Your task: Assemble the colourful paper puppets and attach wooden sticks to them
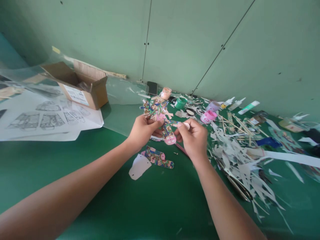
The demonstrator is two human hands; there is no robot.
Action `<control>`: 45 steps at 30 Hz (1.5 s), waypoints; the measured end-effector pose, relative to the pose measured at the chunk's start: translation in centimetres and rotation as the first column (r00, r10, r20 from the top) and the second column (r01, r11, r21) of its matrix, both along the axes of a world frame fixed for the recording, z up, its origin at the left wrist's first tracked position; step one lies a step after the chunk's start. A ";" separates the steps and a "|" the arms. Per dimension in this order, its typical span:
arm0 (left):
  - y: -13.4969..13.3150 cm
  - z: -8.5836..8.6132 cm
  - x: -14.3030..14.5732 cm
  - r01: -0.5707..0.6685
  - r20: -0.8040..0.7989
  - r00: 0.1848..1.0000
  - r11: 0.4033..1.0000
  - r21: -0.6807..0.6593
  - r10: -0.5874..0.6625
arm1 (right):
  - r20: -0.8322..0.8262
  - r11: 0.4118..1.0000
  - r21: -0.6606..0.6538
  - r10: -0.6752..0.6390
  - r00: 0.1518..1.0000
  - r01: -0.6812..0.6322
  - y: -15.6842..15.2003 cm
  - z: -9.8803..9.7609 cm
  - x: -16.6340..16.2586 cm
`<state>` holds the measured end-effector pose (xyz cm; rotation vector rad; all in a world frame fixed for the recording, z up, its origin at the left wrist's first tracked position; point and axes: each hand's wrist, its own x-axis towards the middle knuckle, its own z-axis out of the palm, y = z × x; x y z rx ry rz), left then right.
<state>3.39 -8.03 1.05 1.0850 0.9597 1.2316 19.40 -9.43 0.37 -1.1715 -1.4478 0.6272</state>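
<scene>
Both hands are raised over the green table around a camouflage-patterned paper figure (167, 130) with pink round parts. My left hand (145, 130) pinches its middle between thumb and fingers. On its other side my right hand (193, 135) pinches a camouflage limb of the same figure; a small pale round end shows by the fingertips. Below the hands lie loose camouflage pieces (162, 162) with pink ends, partly beside a white cut paper piece (140, 166). A tiny pin-like fastener (176, 153) rests to their right. A thin pink stick (182, 149) shows partly behind my right hand.
An open cardboard box (100, 95) stands at the left back beside printed drawing sheets (50, 121). Paint jars, including a pink jar (208, 116) and a green jar (180, 103), stand behind the hands. White paper scraps (240, 160), scissors (235, 183), sticks and glue bottles (249, 107) spread across the right.
</scene>
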 end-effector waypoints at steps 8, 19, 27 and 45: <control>0.8 0.0 -0.6 -0.092 -0.006 0.996 0.995 0.044 0.092 | 0.449 0.965 -0.242 0.202 0.870 -0.099 -0.1 2.4 3.8; 1.2 -0.3 -0.8 -0.159 -0.016 0.987 0.986 0.058 0.160 | 0.606 0.687 -0.724 0.590 0.533 0.063 -1.2 2.6 2.3; 1.2 -0.2 -0.7 -0.190 -0.042 0.980 0.980 0.055 0.193 | 0.609 0.703 -0.710 0.590 0.530 0.033 -0.9 2.5 3.5; 1.2 -0.4 -0.6 -0.183 -0.044 0.982 0.981 0.064 0.186 | 0.711 0.847 -0.530 0.459 0.532 -0.022 -0.5 1.5 3.4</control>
